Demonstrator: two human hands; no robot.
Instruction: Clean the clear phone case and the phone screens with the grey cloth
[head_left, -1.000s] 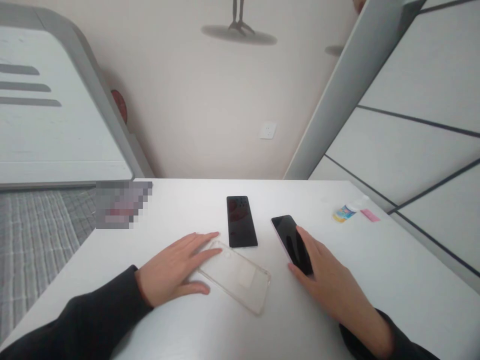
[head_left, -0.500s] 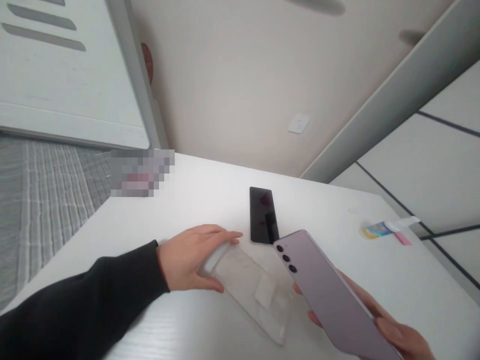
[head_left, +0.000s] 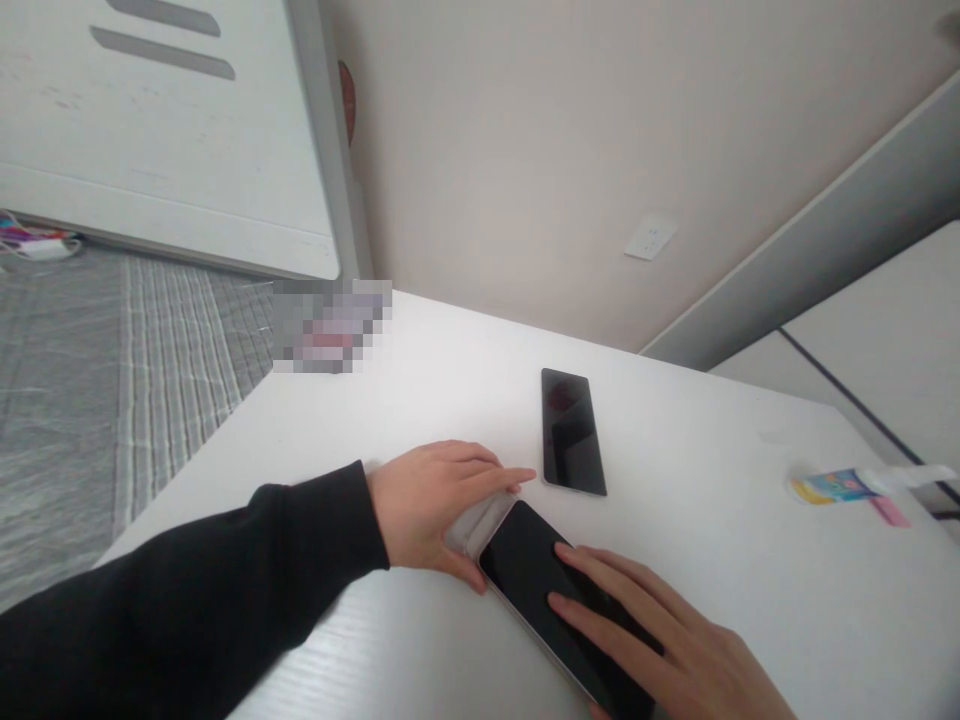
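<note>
My left hand [head_left: 450,505] grips the far left end of a clear phone case [head_left: 480,525], its thumb on one side and its fingers on the other. A phone [head_left: 521,545] with a pale rim and a dark screen facing up lies over the case and hides most of it. My right hand [head_left: 660,640] holds this phone, two fingertips resting on the screen and a bit of a digit showing at the lower edge. Whether the phone is seated in the case I cannot tell. A second dark phone [head_left: 571,430] lies screen up just beyond my hands.
On the right of the white table [head_left: 450,360] lies a bottle with a blue and yellow label [head_left: 832,487], beside a pink item [head_left: 890,511]. A pixelated object [head_left: 334,335] sits at the far left corner. Behind the table rises a wall with a socket [head_left: 651,238].
My right hand has turned the phone from its lilac back to its screen and lowered it over the clear case. My left hand keeps its grip. The view has shifted left.
</note>
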